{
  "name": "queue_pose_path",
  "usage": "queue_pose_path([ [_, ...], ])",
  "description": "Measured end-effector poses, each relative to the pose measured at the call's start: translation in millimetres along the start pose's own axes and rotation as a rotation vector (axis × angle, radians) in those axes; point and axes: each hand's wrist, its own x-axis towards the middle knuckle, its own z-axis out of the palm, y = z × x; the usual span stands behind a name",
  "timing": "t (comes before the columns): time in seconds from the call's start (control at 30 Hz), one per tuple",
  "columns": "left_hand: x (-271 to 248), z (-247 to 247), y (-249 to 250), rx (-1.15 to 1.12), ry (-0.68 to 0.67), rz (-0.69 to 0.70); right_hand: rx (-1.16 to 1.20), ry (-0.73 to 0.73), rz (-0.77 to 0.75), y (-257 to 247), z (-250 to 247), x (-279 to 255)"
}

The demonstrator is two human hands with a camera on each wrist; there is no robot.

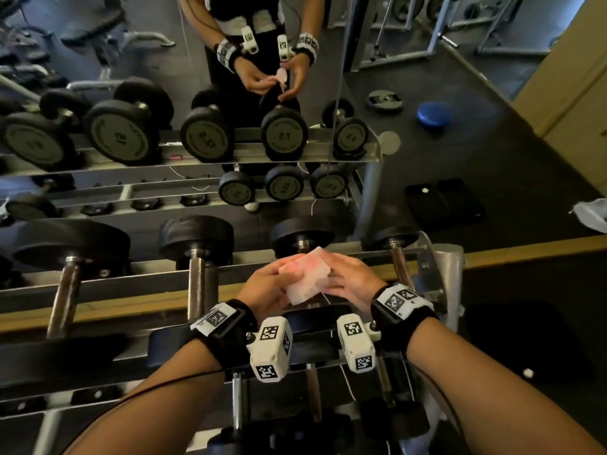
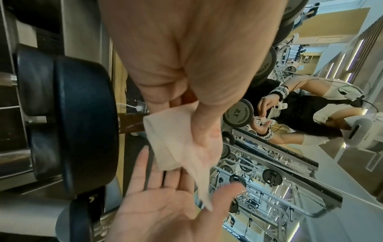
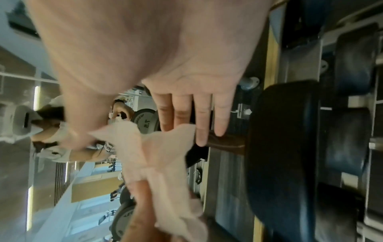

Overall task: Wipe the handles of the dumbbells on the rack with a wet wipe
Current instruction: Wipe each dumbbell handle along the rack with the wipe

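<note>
While both hands meet above the top tier, the dumbbell rack (image 1: 210,280) fills most of the head view, its steel rails running left to right with a mirror (image 1: 230,93) behind it doubling the weights and the person's arms; black-headed dumbbells lie across the rails with handles pointing toward the viewer, one at far left (image 1: 65,290), one left of centre (image 1: 197,277), one directly under the hands (image 1: 302,238), one at right (image 1: 399,257); more dumbbells sit on the lower tier near the bottom edge; dark rubber floor (image 1: 492,142) to the right holds a blue disc (image 1: 432,114) and a weight plate (image 1: 385,100), well apart from the rack; wet wipe (image 1: 305,275), pale pinkish and crumpled, is held between the two hands, above the handle of the dumbbell under them, not touching any handle as far as can be seen; left hand (image 1: 267,285) pinches the wipe, thumb over fingers, clear in the left wrist view where the wipe (image 2: 176,144) hangs from the pinch; right hand (image 1: 351,277) is spread flat, fingers (image 3: 204,117) straight, palm facing the wipe (image 3: 157,155); whether the palm touches it, cannot tell; each wrist carries a black band with a white marker-tagged camera block.
</note>
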Motion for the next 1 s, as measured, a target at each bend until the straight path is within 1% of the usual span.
queue_pose_path([
  [0.07,0,-2,2,-0.004,0.073,-0.006,-0.035,0.021,-0.006,-1,3,3],
  [0.13,-1,-3,1,0.041,0.140,-0.043,-0.104,0.125,-0.074,-1,4,6],
  [0.2,-3,-4,-3,0.072,0.181,-0.076,-0.234,0.216,-0.175,-1,2,10],
  [0.3,0,-7,-7,0.182,0.278,-0.019,-0.461,0.247,-0.353,1,0,13],
  [0.4,7,-6,-11,0.303,0.349,0.060,-0.594,0.287,-0.457,8,4,13],
  [0.5,11,0,-15,0.305,0.335,0.095,-0.663,0.296,-0.586,16,9,12],
  [0.57,13,3,-17,0.273,0.316,0.109,-0.658,0.315,-0.627,18,12,11],
  [0.7,8,8,-20,0.210,0.225,0.109,-0.638,0.389,-0.612,18,15,12],
  [0.77,5,10,-21,0.170,0.179,0.088,-0.643,0.402,-0.598,18,16,12],
  [0.87,2,11,-20,0.062,0.113,0.040,-0.598,0.321,-0.613,19,21,5],
  [1.0,2,7,-14,-0.130,0.100,0.000,-0.631,0.211,-0.575,24,22,-6],
])
